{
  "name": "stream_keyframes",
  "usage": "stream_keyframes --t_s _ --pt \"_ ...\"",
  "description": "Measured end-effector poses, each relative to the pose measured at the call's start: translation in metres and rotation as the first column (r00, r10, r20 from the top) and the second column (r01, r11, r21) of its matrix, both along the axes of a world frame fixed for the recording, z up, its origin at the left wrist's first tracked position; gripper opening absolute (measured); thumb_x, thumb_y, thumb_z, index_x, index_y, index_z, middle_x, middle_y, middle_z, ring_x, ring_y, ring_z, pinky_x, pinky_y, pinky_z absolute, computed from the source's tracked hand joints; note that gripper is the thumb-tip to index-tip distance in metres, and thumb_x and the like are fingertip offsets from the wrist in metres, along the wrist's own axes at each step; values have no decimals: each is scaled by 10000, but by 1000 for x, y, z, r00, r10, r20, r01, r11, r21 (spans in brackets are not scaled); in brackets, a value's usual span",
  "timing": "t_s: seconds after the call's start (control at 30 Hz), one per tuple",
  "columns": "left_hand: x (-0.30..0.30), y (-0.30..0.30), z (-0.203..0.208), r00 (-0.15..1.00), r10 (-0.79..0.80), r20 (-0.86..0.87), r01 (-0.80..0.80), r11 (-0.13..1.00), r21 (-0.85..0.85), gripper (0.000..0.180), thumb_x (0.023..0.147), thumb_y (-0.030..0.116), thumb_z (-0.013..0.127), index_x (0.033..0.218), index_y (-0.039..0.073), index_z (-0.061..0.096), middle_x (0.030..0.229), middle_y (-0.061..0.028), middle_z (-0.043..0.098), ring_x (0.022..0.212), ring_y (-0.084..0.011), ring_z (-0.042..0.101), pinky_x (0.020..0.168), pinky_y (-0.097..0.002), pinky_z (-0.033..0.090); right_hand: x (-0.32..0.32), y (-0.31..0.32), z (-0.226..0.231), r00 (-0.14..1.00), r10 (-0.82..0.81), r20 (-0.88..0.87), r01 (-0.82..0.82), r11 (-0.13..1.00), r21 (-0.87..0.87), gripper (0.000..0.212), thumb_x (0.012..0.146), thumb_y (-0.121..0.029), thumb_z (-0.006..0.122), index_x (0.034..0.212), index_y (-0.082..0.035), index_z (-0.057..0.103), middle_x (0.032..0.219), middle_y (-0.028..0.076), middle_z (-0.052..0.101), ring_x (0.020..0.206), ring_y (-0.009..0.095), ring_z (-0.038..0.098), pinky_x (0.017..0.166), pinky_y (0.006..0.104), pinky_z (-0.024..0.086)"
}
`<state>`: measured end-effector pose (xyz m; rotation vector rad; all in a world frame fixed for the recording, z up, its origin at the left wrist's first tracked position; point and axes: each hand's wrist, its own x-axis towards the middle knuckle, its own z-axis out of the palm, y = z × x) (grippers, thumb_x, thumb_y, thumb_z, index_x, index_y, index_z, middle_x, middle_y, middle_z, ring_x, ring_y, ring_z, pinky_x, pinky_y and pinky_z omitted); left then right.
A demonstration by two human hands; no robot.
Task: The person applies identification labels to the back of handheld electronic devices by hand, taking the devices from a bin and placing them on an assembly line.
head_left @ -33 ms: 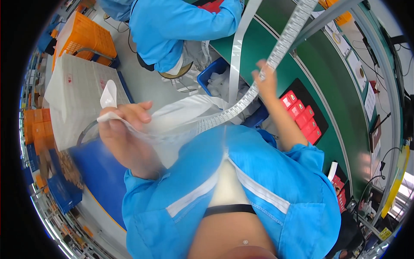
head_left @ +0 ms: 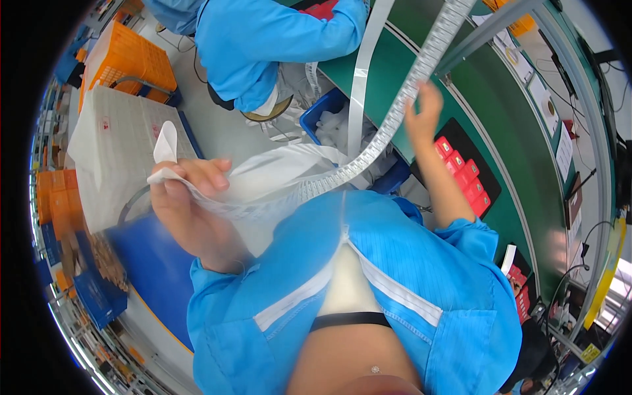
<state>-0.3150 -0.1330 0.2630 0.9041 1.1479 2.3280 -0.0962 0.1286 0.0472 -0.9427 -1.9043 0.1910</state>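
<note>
My left hand [head_left: 187, 187] pinches the end of a long white strip [head_left: 224, 205], one loose curled end poking up above the fingers. From there the strip runs right, where it shows as a clear pocketed carrier tape [head_left: 375, 146] that climbs toward the upper right. My right hand [head_left: 423, 112] is beside the upper stretch of this tape. Motion blurs its fingers, so whether they touch or grip it does not show. A second, smooth pale strip [head_left: 359, 85] hangs to the left of the pocketed one.
Red boxes [head_left: 467, 176] stand in a row on a black mat [head_left: 490, 191] on the green bench [head_left: 474, 85]. A blue bin [head_left: 319, 112] holds crumpled clear plastic. A co-worker in a blue jacket [head_left: 263, 39] sits ahead. Covered stacks [head_left: 122, 145] and an orange crate [head_left: 141, 59] stand left.
My right hand has shifted a little to the right and up beside the tape. The left hand stays nearly where it was.
</note>
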Motion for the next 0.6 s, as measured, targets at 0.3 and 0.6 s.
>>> stream_keyframes --t_s 0.3,0.6 --pt "21 18 6 992 -125 -4 124 987 -101 220 885 216 425 865 1 469 614 -82 493 540 -165 500 576 -332 445 -28 137 20 932 81 -352 -350 439 -827 929 574 -433 754 1262 24 330 1132 165 515 1030 273 498 873 398 370" --pt "18 33 0 972 -235 6 235 969 -71 274 830 203 524 945 -43 490 655 -103 557 581 -183 550 575 -322 467 -87 147 15 900 -400 -170 206 737 -643 798 518 -277 805 1140 64 440 1138 208 491 1019 280 503 840 352 419"
